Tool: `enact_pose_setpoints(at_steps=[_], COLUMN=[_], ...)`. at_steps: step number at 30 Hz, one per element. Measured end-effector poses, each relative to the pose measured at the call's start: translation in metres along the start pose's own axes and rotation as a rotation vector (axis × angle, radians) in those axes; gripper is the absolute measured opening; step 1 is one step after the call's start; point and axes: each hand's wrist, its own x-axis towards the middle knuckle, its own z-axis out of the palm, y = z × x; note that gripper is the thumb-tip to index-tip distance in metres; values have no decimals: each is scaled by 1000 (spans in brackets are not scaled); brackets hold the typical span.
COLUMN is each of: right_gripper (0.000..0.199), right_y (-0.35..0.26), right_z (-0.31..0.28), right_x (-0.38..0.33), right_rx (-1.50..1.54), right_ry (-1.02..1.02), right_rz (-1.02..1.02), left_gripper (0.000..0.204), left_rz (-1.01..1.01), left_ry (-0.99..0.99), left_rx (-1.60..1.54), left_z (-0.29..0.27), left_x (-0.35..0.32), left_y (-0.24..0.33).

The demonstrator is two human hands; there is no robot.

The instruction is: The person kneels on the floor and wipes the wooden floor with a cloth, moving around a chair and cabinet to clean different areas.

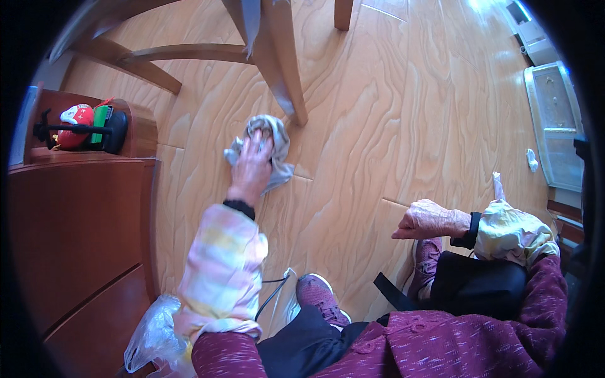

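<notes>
Reaching forward, my left hand (252, 167) presses on a crumpled grey-white cloth (280, 148) that lies on the wood-patterned floor (353, 145). Its fingers sink into the cloth's folds and are slightly blurred. The cloth rests just beside the foot of a wooden chair leg (287, 75). My right hand (432, 220) is closed in a loose fist above my shoe, and nothing shows in it. Patterned sleeve covers (227, 252) are on both forearms.
A red-brown cabinet (82, 220) stands at the left, with a red and green ornament (79, 126) on it. Beside it sits a clear plastic bag (154, 334). A dark cable (271, 293) runs near my shoe (318, 296). At the right are a whitish plastic box (554, 126) and a small white scrap (532, 160).
</notes>
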Motion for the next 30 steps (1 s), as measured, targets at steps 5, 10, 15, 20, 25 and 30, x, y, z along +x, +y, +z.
enact_pose_setpoints(at_steps=[5,10,15,20,25,30], right_gripper=[38,40,42,44,44,42], right_y=[-5,3,4,3,13,8], right_z=[-1,-13,-19,-4,4,9], right_x=[-4,-6,-10,-8,-11,-11], right_rx=[-51,-123,-175,7,56,35], right_ry=[38,15,-5,-20,-41,-61], right_rz=[-74,-69,-108,-27,54,29], left_gripper=[61,65,57,48,49,50], left_rz=[-130,-129,-61,10,-12,27], left_ry=[-134,-123,-45,98,190,126], left_rx=[-2,16,-47,-32,124,45], left_z=[-19,-8,-3,-1,18,12], left_x=[-123,-168,-111,-13,67,56], left_y=[22,34,20,11,0,-6])
